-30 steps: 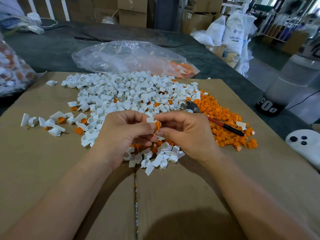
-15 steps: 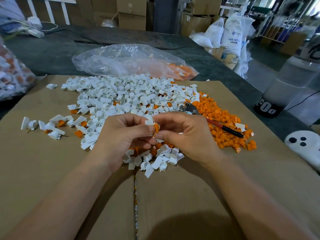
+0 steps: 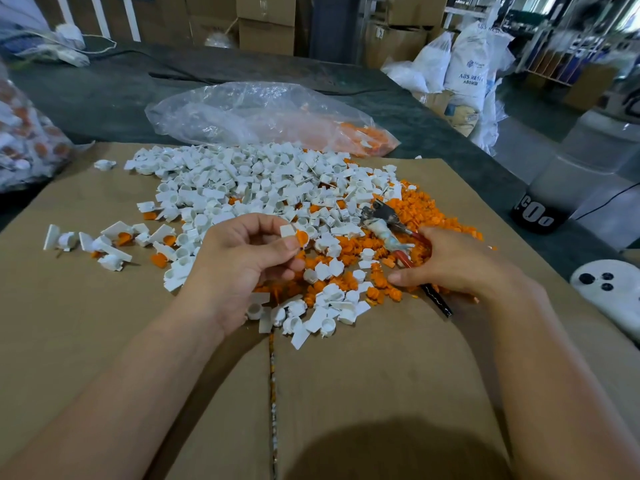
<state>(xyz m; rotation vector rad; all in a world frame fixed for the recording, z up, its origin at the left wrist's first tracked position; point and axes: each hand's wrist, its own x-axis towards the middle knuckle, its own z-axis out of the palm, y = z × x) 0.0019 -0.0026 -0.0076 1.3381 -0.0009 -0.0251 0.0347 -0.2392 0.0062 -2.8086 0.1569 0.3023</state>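
- Pinching a white piece (image 3: 288, 231) with an orange plug (image 3: 302, 238) on it between thumb and forefinger, your left hand (image 3: 239, 268) is held above the middle of the heap, its other fingers curled.
- Your right hand (image 3: 464, 268) is at three o'clock from the left, over the handle of the pliers (image 3: 384, 220). The thumb is on one side and the fingers on the other; I cannot tell whether it grips.
- The pliers lie on the orange pile (image 3: 426, 209), head toward eleven o'clock, handle tip toward five.
- The white pile (image 3: 249, 181) spreads at twelve o'clock from your hands, on the cardboard (image 3: 104, 323).
- A clear bag (image 3: 242, 112) lies beyond the cardboard, at twelve o'clock.
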